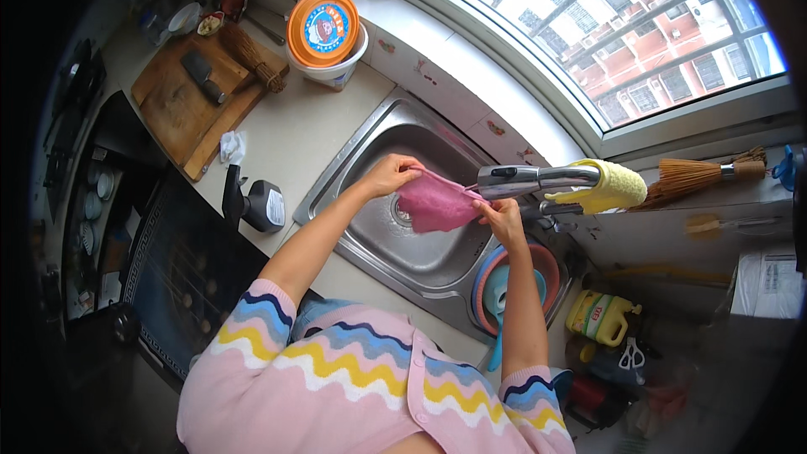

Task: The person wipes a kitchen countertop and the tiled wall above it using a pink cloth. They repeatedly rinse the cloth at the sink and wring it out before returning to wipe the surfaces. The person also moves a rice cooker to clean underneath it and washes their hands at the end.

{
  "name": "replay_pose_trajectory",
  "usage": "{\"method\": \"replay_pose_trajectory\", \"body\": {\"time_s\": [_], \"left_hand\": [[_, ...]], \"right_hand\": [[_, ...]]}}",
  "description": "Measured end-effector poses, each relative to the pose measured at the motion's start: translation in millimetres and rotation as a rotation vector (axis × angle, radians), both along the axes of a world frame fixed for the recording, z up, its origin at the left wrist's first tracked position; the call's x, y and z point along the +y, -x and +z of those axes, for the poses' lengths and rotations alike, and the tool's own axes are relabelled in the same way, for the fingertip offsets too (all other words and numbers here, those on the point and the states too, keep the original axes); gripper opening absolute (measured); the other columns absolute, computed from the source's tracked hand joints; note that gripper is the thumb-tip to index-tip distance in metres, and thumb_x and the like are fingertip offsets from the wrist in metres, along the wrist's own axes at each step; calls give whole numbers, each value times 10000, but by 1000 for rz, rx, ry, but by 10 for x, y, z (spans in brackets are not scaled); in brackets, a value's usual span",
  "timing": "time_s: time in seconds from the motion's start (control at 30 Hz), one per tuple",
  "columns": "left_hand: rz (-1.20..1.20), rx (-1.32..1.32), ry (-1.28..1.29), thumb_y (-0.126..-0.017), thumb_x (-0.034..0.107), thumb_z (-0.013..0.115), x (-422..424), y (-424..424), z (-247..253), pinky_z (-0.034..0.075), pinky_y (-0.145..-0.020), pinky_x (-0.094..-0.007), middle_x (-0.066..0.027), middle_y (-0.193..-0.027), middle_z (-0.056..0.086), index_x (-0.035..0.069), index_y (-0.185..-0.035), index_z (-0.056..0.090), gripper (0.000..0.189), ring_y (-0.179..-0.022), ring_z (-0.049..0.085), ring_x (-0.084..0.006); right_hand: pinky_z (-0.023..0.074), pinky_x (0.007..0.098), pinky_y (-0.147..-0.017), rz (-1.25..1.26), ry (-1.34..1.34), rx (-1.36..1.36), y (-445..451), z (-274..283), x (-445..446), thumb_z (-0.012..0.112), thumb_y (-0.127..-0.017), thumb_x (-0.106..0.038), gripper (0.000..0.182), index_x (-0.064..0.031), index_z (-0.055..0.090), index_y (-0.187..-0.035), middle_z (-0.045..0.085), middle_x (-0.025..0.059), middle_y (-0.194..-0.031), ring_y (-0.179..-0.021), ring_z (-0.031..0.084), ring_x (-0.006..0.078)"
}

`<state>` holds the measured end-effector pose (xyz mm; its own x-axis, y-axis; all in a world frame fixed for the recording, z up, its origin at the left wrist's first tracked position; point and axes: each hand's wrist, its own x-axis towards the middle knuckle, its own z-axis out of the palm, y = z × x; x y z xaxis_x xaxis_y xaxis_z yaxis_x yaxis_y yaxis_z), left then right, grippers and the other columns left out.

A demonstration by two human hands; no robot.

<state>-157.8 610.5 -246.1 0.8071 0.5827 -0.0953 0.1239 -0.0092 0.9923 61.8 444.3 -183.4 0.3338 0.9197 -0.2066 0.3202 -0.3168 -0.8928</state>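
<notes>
A pink cloth (435, 202) is stretched between my two hands above the stainless steel sink (378, 236). My left hand (392, 175) pinches its upper left corner, and my right hand (502, 217) grips the corner on the right. The cloth hangs down between them and covers part of the sink drain (401, 211). Just above its right end is the spout of a chrome faucet (504, 180). I cannot tell for certain whether water is running. A folded yellow cloth (615, 186) is draped over the faucet's neck.
Stacked plastic basins (548, 258) with a blue ladle (495, 347) stand beside my right forearm. A spray bottle (265, 205) and crumpled tissue (232, 147) are left of the sink. Farther back are a cleaver (202, 75) on a wooden cutting board (170, 101) and an orange-lidded bucket (325, 31).
</notes>
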Motion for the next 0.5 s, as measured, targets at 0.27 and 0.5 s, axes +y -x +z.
{"method": "replay_pose_trajectory", "body": {"time_s": [0.27,0.5], "left_hand": [[91,153,-648,-808,190,594,-87,-75,266,463,-662,-346,-61,-779,543,139,-909,682,143,-747,579,-232],[202,262,-851,-844,226,566,-111,-76,309,470,-613,-403,-67,-770,561,142,-905,634,125,-727,598,-287]], "right_hand": [[442,239,-455,132,-353,-598,77,-27,-6,613,-840,-135,137,-4,652,-835,594,51,-643,-545,564,113],[504,254,-521,-7,10,-281,69,97,14,550,-872,-82,121,9,628,-890,607,65,-702,-624,591,118]]}}
